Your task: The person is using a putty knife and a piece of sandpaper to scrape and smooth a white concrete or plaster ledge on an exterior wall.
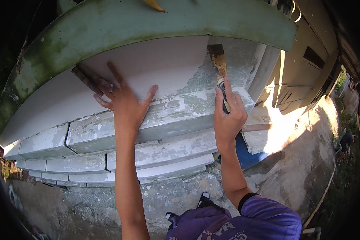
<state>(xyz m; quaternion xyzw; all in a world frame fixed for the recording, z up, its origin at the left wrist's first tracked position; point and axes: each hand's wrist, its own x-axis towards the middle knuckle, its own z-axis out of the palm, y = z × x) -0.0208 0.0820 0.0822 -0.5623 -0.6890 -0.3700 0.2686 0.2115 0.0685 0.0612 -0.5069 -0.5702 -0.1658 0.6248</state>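
Along whitened wall, gripping scraper in right hand and splaying left hand at dark strip, cannot tell if grasped.

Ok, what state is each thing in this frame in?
Flat metal scraper with dark handle: held in the right hand, blade rust-stained.
Dark flat bar: at the left hand, hold unclear.
Flat white-and-grey wall panel: mostly white, patchy grey at right.
Curved green band: stained dark in places.
Pale stepped ledges: patchily coated.
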